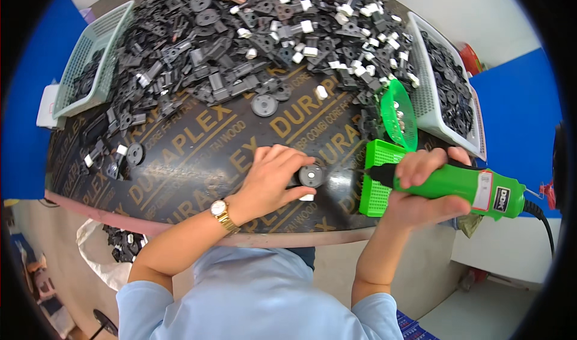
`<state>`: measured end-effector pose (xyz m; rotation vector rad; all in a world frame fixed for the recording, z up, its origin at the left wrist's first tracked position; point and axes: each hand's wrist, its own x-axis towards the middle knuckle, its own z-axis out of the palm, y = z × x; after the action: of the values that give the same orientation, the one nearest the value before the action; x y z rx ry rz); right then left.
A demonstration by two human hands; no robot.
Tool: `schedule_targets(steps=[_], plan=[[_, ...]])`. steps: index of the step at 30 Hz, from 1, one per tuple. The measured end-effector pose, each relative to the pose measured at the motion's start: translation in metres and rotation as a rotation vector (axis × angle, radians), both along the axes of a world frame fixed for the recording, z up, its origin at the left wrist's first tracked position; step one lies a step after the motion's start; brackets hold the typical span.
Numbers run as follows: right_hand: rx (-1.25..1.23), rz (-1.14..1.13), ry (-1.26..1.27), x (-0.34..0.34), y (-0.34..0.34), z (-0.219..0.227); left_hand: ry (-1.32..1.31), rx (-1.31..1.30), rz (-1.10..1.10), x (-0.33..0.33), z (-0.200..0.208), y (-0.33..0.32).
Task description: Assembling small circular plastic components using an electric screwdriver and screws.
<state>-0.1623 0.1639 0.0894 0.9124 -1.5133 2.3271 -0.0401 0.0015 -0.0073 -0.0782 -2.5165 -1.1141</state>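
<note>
My left hand (273, 178), with a gold watch (221, 212) on its wrist, is closed around a black part with a round wheel (311, 175) on the dark printed tabletop. A small white piece (307, 197) shows just below the wheel, by my thumb. My right hand (424, 187) grips a green electric screwdriver (463, 190) with a black nose and a cord. The tool lies nearly level, its tip pointing left toward the wheel but apart from it. Beneath the tool's nose is a green perforated tray (377, 197).
A big heap of black plastic parts with white pieces (240, 45) covers the table's far side. A green bowl of small metal pieces (401, 115) stands beside a white basket of black wheels (448, 88). A pale green basket (96, 63) sits far left; loose parts (114, 160) lie nearer.
</note>
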Motion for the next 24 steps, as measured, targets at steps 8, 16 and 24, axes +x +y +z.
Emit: schedule_targets(steps=[8,16,24], plan=[[0.073,0.343,0.166,0.025,-0.053,-0.022,0.01,0.037,0.001,0.002,-0.002,-0.002],[0.179,0.339,0.101,0.028,-0.054,-0.025,0.016,0.055,-0.008,0.003,-0.002,-0.003],[0.198,0.366,0.01,0.033,-0.06,-0.021,0.002,0.062,-0.027,0.003,-0.001,-0.002]])
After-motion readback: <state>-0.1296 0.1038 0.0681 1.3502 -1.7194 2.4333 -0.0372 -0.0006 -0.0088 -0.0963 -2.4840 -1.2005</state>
